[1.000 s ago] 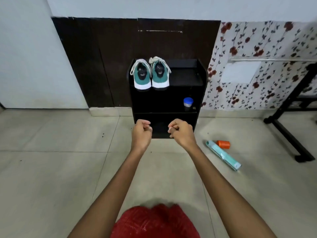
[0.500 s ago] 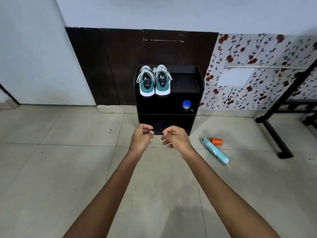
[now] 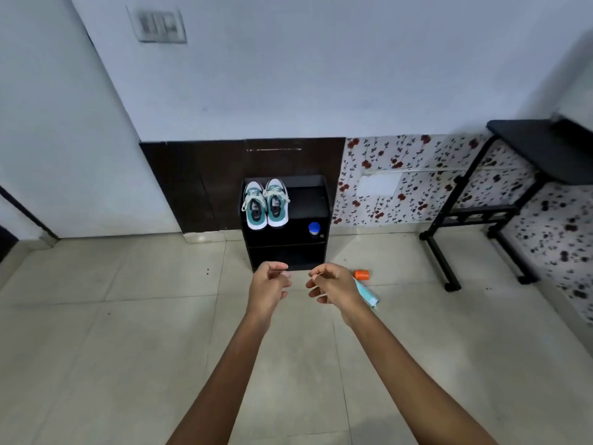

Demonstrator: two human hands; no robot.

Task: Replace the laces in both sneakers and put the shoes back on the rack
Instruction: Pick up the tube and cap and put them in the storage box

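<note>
head view: two teal-and-white sneakers [image 3: 256, 216] with pale laces sit side by side, heels toward the camera, on the left of the top shelf of a boxy matte black rack [image 3: 308, 200]. a small blue-lidded jar [image 3: 314, 228] stands on the shelf below. on glossy beige tiles [image 3: 128, 332] lie an orange cylinder [image 3: 362, 274] and a teal tube [image 3: 369, 295]. the left hand [image 3: 269, 289] and right hand [image 3: 333, 285], tight fists a second ago, are now loosely curled, apart, holding nothing. more wall shows above.
</note>
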